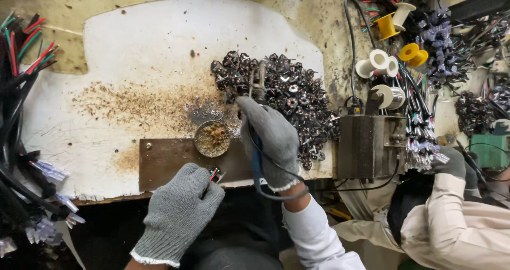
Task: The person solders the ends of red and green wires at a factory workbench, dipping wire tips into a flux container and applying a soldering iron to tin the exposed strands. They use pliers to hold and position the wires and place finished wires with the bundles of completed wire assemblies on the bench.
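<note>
My left hand [178, 211], in a grey knit glove, is closed around a small bundle of wires [214, 174] whose red, green and black ends stick out toward a brown metal plate [164, 158]. My right hand [271, 140], also gloved, grips a soldering iron [258, 84] with a blue handle, its tip pointing away into a pile of small black connectors [287, 92]. A cable runs back from the iron under my wrist. Between the hands sits a round tin of brownish flux [211, 138].
Wire bundles [21, 52] lie at the left edge. A metal box [369, 145] stands right of the pile, with yellow and white spools [390, 26] behind it. Another person in a cream sleeve [451, 217] works at the right. The white bench top [159, 52] is stained.
</note>
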